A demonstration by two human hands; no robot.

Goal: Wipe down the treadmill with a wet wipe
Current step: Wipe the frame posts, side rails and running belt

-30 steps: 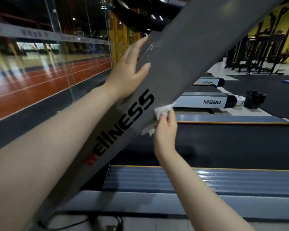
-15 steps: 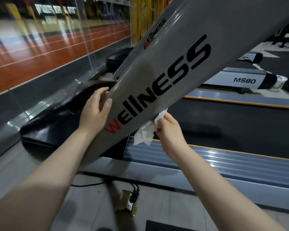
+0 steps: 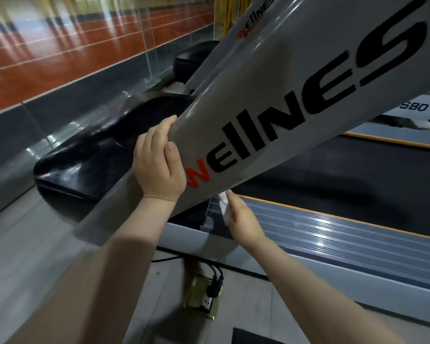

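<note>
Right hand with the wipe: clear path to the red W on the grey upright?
Probably yes. The right hand, holding the white wet wipe, sits at the lower edge of the grey treadmill upright, just below the red W. The left hand grips beside it, not over it.

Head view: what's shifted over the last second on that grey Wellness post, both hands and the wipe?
Both hands slid down the grey upright: the left hand from above the lettering to beside the red W, the right hand with the wet wipe along the lower edge to below the W. The camera tilted down, showing a floor socket. Unchanged: left hand holds the post, right holds the wipe.
</note>
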